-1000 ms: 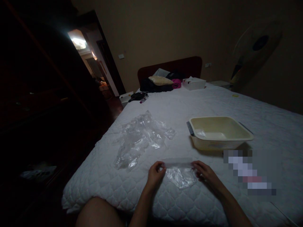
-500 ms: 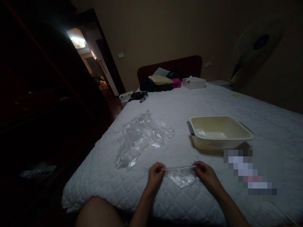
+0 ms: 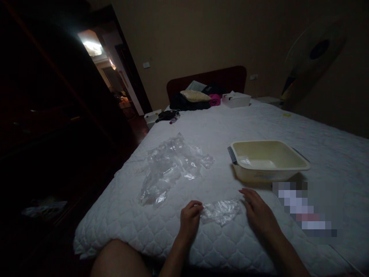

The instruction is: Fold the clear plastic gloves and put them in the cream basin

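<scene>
A small clear plastic bag (image 3: 221, 212) lies crinkled on the white quilted bedspread near the bed's front edge. At its left edge is my left hand (image 3: 190, 217), fingers stretched over the corner with no visible grip. My right hand (image 3: 261, 211) is open just beyond the bag's right edge, fingers extended and apart from the plastic. A larger heap of clear plastic bags (image 3: 173, 167) is spread out to the left. Behind my right hand stands a cream plastic basin (image 3: 268, 175) with grey handles; a scrap of clear plastic shows inside it.
A blurred-out object (image 3: 302, 209) lies right of my right hand, with a thin cable by it. Clothes, a beige cushion (image 3: 195, 95) and a white box (image 3: 236, 99) sit by the headboard. A fan (image 3: 318, 50) stands at the right. My bare knee is at the bed's front.
Both hands have let go of the bag's top edge, which they held stretched. The bag now lies flat, and my right hand has opened and shifted slightly right.
</scene>
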The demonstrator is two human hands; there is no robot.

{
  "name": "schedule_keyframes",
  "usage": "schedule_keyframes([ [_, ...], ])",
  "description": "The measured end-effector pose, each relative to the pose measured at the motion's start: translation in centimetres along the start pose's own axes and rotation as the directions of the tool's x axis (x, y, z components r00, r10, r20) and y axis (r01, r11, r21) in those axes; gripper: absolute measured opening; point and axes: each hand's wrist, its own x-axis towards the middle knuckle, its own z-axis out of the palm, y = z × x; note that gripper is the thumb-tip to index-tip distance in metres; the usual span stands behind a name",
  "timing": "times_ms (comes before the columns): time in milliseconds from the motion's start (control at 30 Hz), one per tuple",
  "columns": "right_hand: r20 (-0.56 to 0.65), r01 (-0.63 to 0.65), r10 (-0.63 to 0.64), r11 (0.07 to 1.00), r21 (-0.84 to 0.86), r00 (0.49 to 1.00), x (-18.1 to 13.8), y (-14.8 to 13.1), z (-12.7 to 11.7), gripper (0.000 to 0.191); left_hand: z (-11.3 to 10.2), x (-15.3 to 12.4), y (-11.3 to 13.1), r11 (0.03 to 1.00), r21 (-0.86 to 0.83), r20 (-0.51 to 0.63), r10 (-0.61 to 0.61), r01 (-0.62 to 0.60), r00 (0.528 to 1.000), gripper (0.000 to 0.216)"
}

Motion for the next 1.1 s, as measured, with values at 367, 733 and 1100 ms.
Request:
schedule_keyframes([
  [367,0.350,0.410,-0.303,0.865,-0.290,0.886,-5.4,-3.4,5.9,0.061,-0.1,-0.2,-0.1,0.997,0.069,0.050,0.041,-0.045,0.998,0.026],
  [733,0.387,0.429,-0.302,0.851,-0.302,0.871,-6.6,-1.8,6.9,0.070,-2.6,-0.3,2.2,0.827,0.357,0.304,0.336,-0.434,0.891,0.045],
  [1100,0.445,0.435,-0.315,0.879,-0.197,0.838,-6.1,-1.4,6.2,0.062,-3.5,-1.1,0.7,0.567,0.397,0.745,0.260,-0.721,0.615,0.052],
])
